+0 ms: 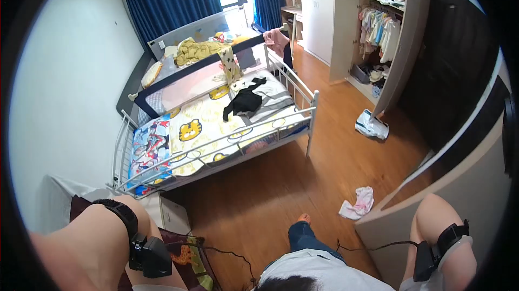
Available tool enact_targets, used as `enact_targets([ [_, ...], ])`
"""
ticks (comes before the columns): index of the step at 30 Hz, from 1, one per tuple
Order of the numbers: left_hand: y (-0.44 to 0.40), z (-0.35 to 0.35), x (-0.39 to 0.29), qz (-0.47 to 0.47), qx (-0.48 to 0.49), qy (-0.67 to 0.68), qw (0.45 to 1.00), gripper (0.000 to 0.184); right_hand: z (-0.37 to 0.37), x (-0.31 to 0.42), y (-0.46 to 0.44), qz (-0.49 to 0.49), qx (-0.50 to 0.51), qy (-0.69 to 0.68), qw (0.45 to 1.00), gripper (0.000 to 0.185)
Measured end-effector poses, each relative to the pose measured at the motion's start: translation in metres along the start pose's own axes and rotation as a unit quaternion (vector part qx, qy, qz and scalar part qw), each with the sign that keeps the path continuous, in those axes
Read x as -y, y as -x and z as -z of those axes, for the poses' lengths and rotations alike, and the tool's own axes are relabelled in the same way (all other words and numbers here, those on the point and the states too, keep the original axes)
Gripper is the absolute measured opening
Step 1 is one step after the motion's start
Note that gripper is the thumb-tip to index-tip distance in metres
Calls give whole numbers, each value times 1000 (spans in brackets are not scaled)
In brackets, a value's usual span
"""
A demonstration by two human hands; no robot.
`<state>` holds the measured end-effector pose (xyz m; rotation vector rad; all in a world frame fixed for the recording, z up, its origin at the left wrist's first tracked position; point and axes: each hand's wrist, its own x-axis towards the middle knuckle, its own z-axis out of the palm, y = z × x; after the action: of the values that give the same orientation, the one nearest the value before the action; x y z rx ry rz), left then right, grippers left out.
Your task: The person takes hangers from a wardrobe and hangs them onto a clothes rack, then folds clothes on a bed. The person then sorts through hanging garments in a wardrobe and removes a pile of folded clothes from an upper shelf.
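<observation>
On the wooden floor (270, 196), near its right edge, the pink-and-white cloth (360, 204) looks soft, light, best pinched mid-bunch; whether my out-of-view hands hold anything I cannot tell.

Bed rail (242, 131) obstructing, open floor (330, 153) beside

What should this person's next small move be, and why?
I'd suggest lowering the right arm toward the white-and-pink cloth. That cloth lies crumpled on the wooden floor, to the right of the foot, and seems the nearest loose item there; the arm is bent, with no fingers showing.
</observation>
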<state>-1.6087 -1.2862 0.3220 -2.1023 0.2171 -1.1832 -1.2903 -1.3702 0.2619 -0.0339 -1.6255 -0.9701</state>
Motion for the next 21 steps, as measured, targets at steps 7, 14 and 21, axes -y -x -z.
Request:
enact_targets([
  [7,15,-73,65,9,17,-24,1000,48,-19,-83,56,-1,-13,5,1000,53],
  [14,40,-160,114,18,8,-14,1000,50,-29,-151,106,-5,5,11,1000,51],
  [21,61,-266,178,-1,-67,47,997,52,-22,-201,146,-15,52,69,996,49],
])
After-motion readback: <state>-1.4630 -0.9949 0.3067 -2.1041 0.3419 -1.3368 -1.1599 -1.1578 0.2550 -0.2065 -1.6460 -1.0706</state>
